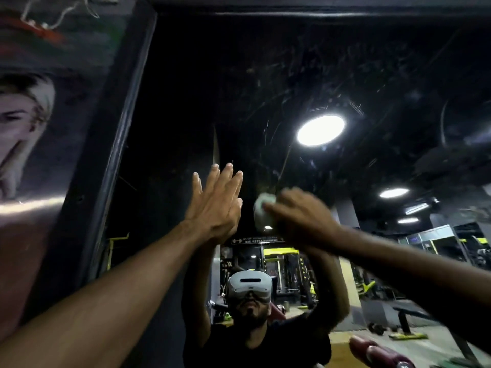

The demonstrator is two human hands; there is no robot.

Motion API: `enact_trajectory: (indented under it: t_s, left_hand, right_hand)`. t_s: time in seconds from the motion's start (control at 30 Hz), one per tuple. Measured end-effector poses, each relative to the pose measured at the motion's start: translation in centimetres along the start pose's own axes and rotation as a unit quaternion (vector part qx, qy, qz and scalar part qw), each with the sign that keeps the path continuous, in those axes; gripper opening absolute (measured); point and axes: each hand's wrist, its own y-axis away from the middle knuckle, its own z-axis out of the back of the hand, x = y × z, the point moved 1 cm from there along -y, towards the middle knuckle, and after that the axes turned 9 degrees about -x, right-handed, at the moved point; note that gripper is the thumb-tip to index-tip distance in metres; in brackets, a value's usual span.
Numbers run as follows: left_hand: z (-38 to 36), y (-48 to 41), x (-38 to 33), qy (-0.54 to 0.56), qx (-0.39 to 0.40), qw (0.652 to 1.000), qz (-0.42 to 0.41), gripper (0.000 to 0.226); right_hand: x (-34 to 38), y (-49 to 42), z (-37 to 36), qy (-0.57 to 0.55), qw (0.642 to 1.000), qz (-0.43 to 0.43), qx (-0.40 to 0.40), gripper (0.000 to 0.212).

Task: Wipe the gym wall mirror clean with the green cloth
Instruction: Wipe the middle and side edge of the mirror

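The gym wall mirror fills most of the view, its upper glass streaked and smeared. My left hand lies flat against the glass with straight fingers pointing up. Just to its right, my right hand grips a bunched pale green cloth and holds it on the mirror; this hand is motion-blurred. The reflection shows a person in a dark shirt wearing a headset, arms raised.
A dark mirror frame runs down the left and along the top. Left of it hangs a wall poster. Reflected in the glass are ceiling lights, yellow gym racks and benches.
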Motion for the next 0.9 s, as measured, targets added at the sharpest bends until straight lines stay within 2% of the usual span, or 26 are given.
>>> enact_trajectory:
  t_s: [0.03, 0.1, 0.13, 0.17, 0.27, 0.33, 0.37, 0.4, 0.43, 0.5, 0.57, 0.63, 0.67, 0.7, 0.73, 0.8, 0.83, 0.9]
  left_hand:
    - [-0.2, -0.8, 0.0, 0.002, -0.005, 1.000, -0.006, 0.068]
    - [-0.6, -1.8, -0.3, 0.000, -0.018, 1.000, -0.014, 0.068]
    - [-0.7, -2.2, -0.5, -0.001, -0.016, 1.000, -0.018, 0.068]
    - [-0.8, -2.6, -0.8, 0.000, -0.007, 1.000, -0.020, 0.068]
    - [-0.8, -2.9, -1.7, 0.005, -0.009, 1.000, -0.009, 0.068]
    - [-0.6, -2.9, -1.8, 0.006, -0.012, 1.000, -0.006, 0.067]
    - [-0.5, -2.9, -1.8, 0.008, -0.010, 1.000, -0.007, 0.067]
    - [-0.6, -2.9, -1.8, 0.009, -0.012, 1.000, -0.005, 0.067]
    - [-0.7, -2.8, -1.8, 0.009, -0.014, 1.000, -0.001, 0.067]
    - [-0.8, -2.7, -1.7, 0.011, -0.023, 1.000, 0.000, 0.069]
    - [-0.9, -2.7, -1.4, 0.014, -0.026, 1.000, 0.005, 0.072]
    - [-0.8, -2.7, -1.0, 0.013, -0.022, 1.000, 0.009, 0.074]
    - [-0.8, -2.6, -0.9, 0.007, -0.025, 1.000, 0.005, 0.073]
    - [-0.9, -2.5, -0.9, -0.005, -0.026, 1.000, 0.001, 0.073]
    - [-1.0, -2.6, -1.1, -0.012, -0.027, 1.000, 0.001, 0.073]
    - [-1.0, -2.3, -1.5, -0.014, -0.028, 0.999, 0.008, 0.073]
    - [-1.0, -2.1, -2.0, -0.016, -0.031, 0.999, 0.006, 0.072]
    - [-1.0, -1.3, -3.0, -0.013, -0.019, 1.000, -0.001, 0.072]
  right_hand:
    - [-2.7, -2.4, 0.6, 0.038, 0.997, -0.063, -0.028, 0.038]
    - [-7.4, -5.3, 0.9, 0.085, 0.968, -0.223, -0.082, 0.035]
    - [-7.9, -5.4, 0.5, 0.081, 0.953, -0.272, -0.105, 0.033]
    - [-7.2, -4.9, 0.0, 0.061, 0.948, -0.286, -0.122, 0.030]
    - [-2.0, -0.7, -0.5, -0.017, 0.982, -0.168, -0.079, 0.036]
    - [-2.7, 0.0, -0.1, -0.045, 0.995, -0.083, -0.017, 0.041]
    - [-4.3, -1.0, 0.2, -0.041, 0.996, -0.083, -0.010, 0.033]
    - [-6.0, -2.6, 0.1, -0.026, 0.992, -0.113, -0.043, 0.019]
    - [-7.6, -4.2, 0.0, -0.037, 0.980, -0.178, -0.080, 0.009]
    - [-7.6, -5.7, -1.5, -0.055, 0.948, -0.281, -0.141, 0.013]
    - [-3.8, -4.9, -3.0, -0.044, 0.963, -0.236, -0.126, 0.020]
    - [-2.3, -3.3, -2.9, -0.049, 0.991, -0.102, -0.069, 0.034]
    - [-3.5, -3.7, -2.0, -0.043, 0.996, -0.058, -0.049, 0.033]
    - [-5.6, -4.4, -1.3, -0.033, 0.997, -0.056, -0.041, 0.028]
    - [-7.9, -5.4, -0.5, -0.009, 0.994, -0.088, -0.057, 0.024]
    - [-11.2, -5.8, -0.1, 0.033, 0.975, -0.201, -0.090, 0.022]
    - [-10.9, -4.7, -0.4, 0.030, 0.968, -0.224, -0.109, 0.025]
    - [-6.7, -0.1, -0.6, -0.014, 0.978, -0.188, -0.092, 0.042]
